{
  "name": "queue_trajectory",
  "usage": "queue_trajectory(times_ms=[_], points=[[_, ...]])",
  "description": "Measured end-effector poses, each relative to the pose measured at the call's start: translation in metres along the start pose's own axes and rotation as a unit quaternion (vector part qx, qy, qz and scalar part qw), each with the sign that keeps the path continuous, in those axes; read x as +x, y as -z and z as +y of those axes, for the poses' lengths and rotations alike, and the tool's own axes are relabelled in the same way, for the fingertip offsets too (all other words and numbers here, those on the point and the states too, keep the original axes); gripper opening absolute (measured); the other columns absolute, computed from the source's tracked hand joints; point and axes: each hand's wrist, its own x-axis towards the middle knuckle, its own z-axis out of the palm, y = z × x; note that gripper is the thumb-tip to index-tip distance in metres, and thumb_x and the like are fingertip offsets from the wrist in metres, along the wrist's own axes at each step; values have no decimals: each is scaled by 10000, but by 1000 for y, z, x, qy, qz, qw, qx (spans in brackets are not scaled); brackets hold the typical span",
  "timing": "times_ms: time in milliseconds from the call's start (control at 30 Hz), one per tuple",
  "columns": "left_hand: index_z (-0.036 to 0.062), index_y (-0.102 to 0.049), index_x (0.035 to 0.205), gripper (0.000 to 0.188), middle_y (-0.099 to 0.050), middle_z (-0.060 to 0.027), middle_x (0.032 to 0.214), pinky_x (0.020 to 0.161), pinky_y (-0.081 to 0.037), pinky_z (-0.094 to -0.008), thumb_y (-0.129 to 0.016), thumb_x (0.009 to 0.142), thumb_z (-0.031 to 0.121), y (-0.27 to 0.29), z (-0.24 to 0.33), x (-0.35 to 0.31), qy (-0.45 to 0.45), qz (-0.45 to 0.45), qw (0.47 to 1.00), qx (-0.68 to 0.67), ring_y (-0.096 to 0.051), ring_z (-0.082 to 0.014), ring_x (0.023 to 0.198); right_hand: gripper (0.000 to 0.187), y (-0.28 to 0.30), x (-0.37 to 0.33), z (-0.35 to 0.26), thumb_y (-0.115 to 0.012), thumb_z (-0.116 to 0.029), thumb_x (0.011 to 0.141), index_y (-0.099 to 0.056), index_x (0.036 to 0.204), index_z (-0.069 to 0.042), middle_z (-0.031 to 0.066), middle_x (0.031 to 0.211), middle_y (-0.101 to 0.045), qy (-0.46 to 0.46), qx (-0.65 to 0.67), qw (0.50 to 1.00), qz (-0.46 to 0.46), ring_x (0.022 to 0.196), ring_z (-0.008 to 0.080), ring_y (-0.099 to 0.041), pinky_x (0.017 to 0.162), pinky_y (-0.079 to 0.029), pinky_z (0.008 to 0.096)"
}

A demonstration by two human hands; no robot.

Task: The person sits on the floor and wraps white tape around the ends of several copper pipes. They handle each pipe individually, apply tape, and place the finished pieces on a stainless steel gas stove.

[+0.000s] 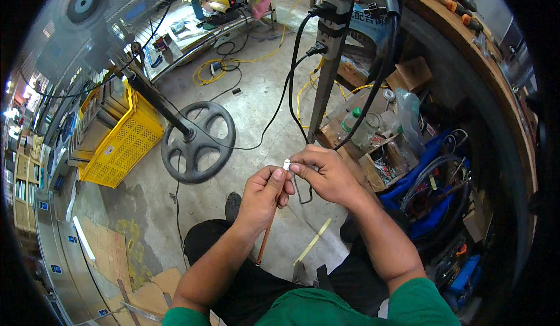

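Observation:
My left hand (263, 196) is closed in front of me, thumb pressed over the fingers, around a thin copper-coloured tube (266, 236). The tube's lower end sticks out below that hand and slants down to the left. Between the two hands is a small white cylindrical piece (286, 164). The thumb and index finger of my right hand (324, 174) pinch its right side. Whether the white piece sits on the tube's upper end is hidden by my fingers. A dark bent loop of wire or cord (304, 196) shows just below my right hand.
A black wheel-shaped fan base (198, 142) stands on the floor beside a yellow crate (123, 142). Black cables (293, 72) hang from a power strip on the bench leg (328, 84). At right are a box of small parts (389, 161) and a blue container (427, 227).

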Motion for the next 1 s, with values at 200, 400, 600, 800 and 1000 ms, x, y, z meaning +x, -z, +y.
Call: queue_trajectory(times_ms=[200, 400, 600, 800, 1000], points=[[81, -576, 998, 208, -623, -57, 734, 415, -335, -192, -555, 994, 288, -7, 10, -2, 26, -12, 999, 15, -449, -76, 456, 186, 3, 2, 1, -651, -190, 893, -692, 966, -24, 139, 859, -636, 7, -13, 1000, -9, 799, 292, -628, 712, -486, 370], [92, -576, 1005, 168, -626, -55, 739, 424, -337, -189, -567, 987, 259, -4, -1, 1, 22, 13, 1000, -7, -460, -75, 470, 197, 2, 0, 7, -651, -195, 892, -689, 979, -22, 142, 874, -644, 16, -23, 1000, -13, 829, 300, -631, 730, -489, 378], [91, -586, 996, 228, -623, -51, 740, 428, -331, -192, -500, 1016, 302, 1, -2, 1, 31, 2, 1000, -1, -453, -74, 471, 198, 4, -1, 4, -652, -199, 892, -686, 968, -20, 144, 883, -648, -20, -24, 999, -19, 845, 303, -631, 744, -488, 374], [87, -572, 1003, 248, -622, -54, 737, 428, -334, -195, -515, 1009, 329, -1, 10, -2, 60, -35, 997, -26, -461, -69, 467, 199, 9, -1, 2, -650, -211, 896, -688, 972, -30, 137, 855, -630, -13, -28, 999, -29, 819, 303, -621, 726, -479, 379], [86, -563, 979, 238, -604, -38, 720, 437, -346, -203, -531, 1002, 321, -2, 9, -2, 65, -13, 998, -5, -463, -69, 485, 198, 8, -2, 3, -641, -209, 903, -684, 971, -28, 139, 850, -625, -10, -7, 999, -41, 827, 305, -615, 733, -477, 381]])
